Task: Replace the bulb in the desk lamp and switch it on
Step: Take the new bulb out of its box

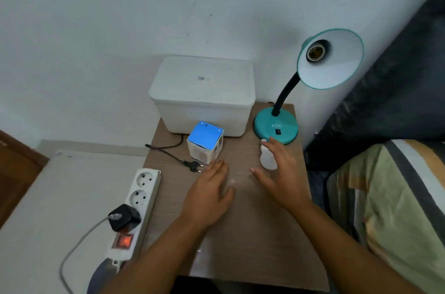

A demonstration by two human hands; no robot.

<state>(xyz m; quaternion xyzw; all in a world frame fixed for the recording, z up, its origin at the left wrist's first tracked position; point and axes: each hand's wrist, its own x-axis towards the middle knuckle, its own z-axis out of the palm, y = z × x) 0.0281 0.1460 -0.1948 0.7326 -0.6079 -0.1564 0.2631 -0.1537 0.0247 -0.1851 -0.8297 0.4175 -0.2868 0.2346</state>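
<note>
Hands hover over the table — left hand flat at mid-table, fingers together; right hand spread, fingers apart, just beside the white bulb lying near the right edge. At the back right corner stands the desk lamp, its socket bare — its plug lies loose by the blue box.
</note>
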